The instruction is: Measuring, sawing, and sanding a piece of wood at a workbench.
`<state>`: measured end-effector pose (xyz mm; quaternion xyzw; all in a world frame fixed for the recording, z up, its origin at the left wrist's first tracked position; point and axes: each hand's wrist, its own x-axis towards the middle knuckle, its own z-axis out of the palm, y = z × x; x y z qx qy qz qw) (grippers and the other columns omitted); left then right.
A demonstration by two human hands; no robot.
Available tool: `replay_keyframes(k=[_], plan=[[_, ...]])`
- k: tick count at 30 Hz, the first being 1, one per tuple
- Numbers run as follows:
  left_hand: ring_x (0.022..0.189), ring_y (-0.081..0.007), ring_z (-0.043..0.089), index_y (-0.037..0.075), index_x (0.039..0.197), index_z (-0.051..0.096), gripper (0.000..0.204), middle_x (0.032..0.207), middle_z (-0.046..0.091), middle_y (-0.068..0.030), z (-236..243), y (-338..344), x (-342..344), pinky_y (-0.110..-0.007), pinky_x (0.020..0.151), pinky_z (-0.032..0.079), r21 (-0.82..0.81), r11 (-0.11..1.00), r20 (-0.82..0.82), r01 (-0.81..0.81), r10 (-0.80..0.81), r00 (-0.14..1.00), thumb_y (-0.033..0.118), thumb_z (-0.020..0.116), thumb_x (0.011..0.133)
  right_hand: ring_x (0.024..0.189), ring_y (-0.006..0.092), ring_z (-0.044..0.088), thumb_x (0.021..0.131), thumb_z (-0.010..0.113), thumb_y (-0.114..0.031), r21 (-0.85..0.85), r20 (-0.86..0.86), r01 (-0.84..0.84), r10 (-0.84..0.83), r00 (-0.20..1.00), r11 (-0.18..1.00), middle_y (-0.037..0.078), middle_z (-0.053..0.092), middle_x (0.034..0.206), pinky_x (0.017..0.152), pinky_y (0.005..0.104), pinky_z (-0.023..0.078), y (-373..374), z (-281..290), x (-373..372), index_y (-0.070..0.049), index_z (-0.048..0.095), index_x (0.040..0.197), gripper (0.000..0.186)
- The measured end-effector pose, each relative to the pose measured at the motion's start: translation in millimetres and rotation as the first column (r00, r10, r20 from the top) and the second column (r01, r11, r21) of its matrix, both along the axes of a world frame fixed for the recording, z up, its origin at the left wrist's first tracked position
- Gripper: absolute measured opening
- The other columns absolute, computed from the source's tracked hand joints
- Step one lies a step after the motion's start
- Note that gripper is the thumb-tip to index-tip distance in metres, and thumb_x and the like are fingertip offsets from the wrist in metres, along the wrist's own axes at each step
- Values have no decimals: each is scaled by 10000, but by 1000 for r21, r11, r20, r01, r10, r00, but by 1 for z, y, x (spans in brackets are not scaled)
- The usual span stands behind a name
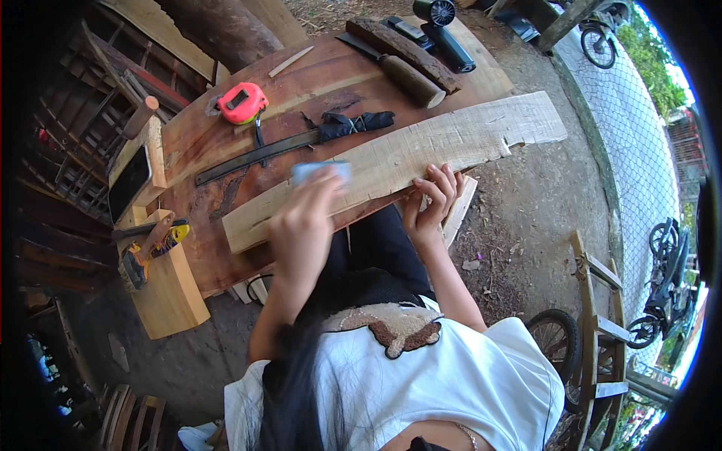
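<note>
A long pale wooden board (391,171) with a rough, notched right end lies slantwise across the near side of the table. My left hand (302,214), blurred by motion, presses a small light-blue pad (322,172) onto the board's face left of its middle. Blur hides whether the pad is folded sandpaper or a sponge. Further right, my right hand (436,197) grips the board's near edge, fingers curled over the top. Just beyond the board lies a dark metal blade (252,158) with a black-wrapped handle (355,126).
On the wooden table (199,146) sit a pink tape measure (243,103), a wooden-handled knife (410,79), a bark-edged strip (402,52) and a small fan (435,11). A phone (129,184) leans at left above a wood block (171,289). A wooden ladder-like frame (602,331) stands right.
</note>
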<state>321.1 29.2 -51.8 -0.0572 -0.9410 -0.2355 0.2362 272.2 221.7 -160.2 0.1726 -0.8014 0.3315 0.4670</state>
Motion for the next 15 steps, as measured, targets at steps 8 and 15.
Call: replay_keyframes(k=[8, 15], plan=[[868, -150, 690, 89, 924, 674, 183, 996, 704, -35, 0, -11, 17, -277, 704, 549, -7, 986, -47, -169, 168, 985, -19, 610, 792, 1254, 269, 440, 788, 521, -38, -46, -29, -13, 12, 1000, 999, 70, 556, 1200, 1105, 481, 187, -3, -3, -3, -157, 545, 1041, 281], [997, -195, 652, 82, 952, 611, 120, 1070, 674, -64, -10, 54, -37, -290, 821, 528, -54, 995, -104, 87, -92, 990, 146, 596, 853, 1257, 261, 439, 807, 531, -46, -7, 5, -8, 8, 1000, 1000, 63, 554, 1209, 1106, 476, 183, -7, 2, 1, -161, 550, 1050, 270]])
